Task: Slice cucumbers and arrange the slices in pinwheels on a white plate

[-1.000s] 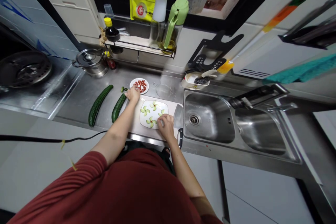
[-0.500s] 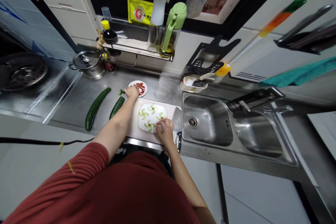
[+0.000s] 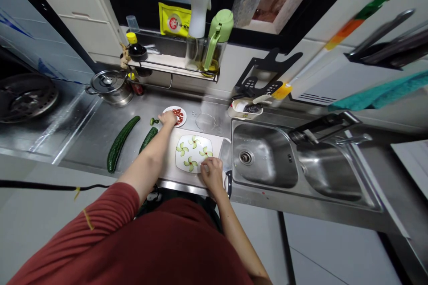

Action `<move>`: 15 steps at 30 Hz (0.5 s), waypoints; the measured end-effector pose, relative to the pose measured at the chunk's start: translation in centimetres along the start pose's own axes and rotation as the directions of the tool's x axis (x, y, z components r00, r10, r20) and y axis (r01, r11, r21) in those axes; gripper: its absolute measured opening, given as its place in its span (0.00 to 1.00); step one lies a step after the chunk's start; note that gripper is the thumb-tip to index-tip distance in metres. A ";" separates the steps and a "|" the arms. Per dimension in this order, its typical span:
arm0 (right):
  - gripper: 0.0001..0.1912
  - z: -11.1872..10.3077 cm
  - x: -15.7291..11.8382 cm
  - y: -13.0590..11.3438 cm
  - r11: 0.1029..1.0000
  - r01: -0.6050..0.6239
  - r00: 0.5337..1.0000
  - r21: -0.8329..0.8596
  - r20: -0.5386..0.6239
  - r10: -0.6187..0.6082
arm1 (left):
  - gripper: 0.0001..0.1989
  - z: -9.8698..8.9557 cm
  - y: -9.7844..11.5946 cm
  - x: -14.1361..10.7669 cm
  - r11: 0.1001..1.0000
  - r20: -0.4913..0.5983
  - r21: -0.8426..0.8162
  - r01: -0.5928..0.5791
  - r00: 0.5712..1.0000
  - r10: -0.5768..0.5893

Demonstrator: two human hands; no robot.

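My left hand (image 3: pixel 168 119) reaches over a small white plate (image 3: pixel 183 124) of chopped red bits (image 3: pixel 179 115). Its fingers are bunched at the bits, and what they pinch is hidden. Curled at the near right edge of a square white plate (image 3: pixel 180 164) is my right hand (image 3: pixel 212 174), thumb and fingertips drawn together; anything between them is too small to see. Several pinwheels of green cucumber slices (image 3: pixel 191 164) with red centres lie on that plate. It rests on a pale cutting board (image 3: pixel 169 170). A knife (image 3: pixel 228 180) lies at the board's right end.
A whole cucumber (image 3: pixel 122 144) and a cut cucumber (image 3: pixel 148 138) lie left, with small end pieces (image 3: pixel 154 121). The double sink (image 3: pixel 264 156) is right of the board. Behind stand a lidded pot (image 3: pixel 112 88) and a rack (image 3: pixel 174 68) of bottles.
My right hand has drawn back slightly from the right-hand pinwheel, uncovering more of it. My left hand stays at the small plate of red bits. The view has shifted a little.
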State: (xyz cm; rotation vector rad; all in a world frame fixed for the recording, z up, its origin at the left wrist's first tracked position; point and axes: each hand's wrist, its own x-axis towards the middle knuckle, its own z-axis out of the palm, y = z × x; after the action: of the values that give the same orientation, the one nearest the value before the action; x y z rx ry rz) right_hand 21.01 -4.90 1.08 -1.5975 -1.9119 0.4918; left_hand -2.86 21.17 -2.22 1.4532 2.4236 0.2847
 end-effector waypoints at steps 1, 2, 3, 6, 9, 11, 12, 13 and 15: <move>0.08 0.0 0.0 0.0 1.000 -0.004 1.000 0.003 0.003 0.004 | 0.09 0.0 0.0 -0.2 1.000 -0.008 -0.016 0.000 1.000 0.000; 0.08 0.0 0.0 0.0 1.000 -0.005 1.000 0.006 0.004 0.005 | 0.09 -0.1 0.0 -0.3 0.999 -0.020 -0.039 -0.002 1.000 0.002; 0.08 0.0 0.0 0.1 1.000 -0.005 1.000 0.009 0.002 0.005 | 0.09 -0.2 0.0 -0.6 0.998 -0.033 -0.067 -0.007 0.999 0.004; 0.08 0.0 0.0 0.2 1.000 -0.002 1.000 0.013 -0.009 0.002 | 0.08 -0.5 -0.3 -1.2 0.986 -0.070 -0.167 -0.018 0.997 0.007; 0.08 0.1 0.0 0.2 1.000 0.002 1.000 0.009 -0.009 -0.002 | 0.08 -0.5 -0.9 -1.6 0.963 -0.089 -0.268 -0.037 0.996 0.013; 0.08 0.2 0.0 0.2 1.000 0.006 1.000 0.000 -0.003 -0.006 | 0.07 -0.3 -1.4 -1.8 0.932 -0.081 -0.359 -0.053 0.996 0.026; 0.08 0.2 0.0 0.2 1.000 0.009 1.000 -0.005 -0.002 -0.009 | 0.07 -0.1 -1.7 -1.8 0.910 -0.080 -0.412 -0.058 0.996 0.027; 0.08 0.3 0.0 0.2 1.000 0.012 1.000 -0.009 -0.004 -0.012 | 0.08 0.0 -1.9 -1.9 0.884 -0.084 -0.464 -0.060 0.996 0.024; 0.08 0.3 0.1 0.2 1.000 0.016 1.000 -0.010 -0.012 -0.016 | 0.10 0.3 -2.4 -2.0 0.829 -0.102 -0.555 -0.062 0.995 0.006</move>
State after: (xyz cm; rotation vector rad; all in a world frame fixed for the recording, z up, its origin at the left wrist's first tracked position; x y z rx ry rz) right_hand 20.93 -4.77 0.71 -1.5870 -1.9194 0.4650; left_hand -3.84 18.31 -3.00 1.2250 2.1118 1.0012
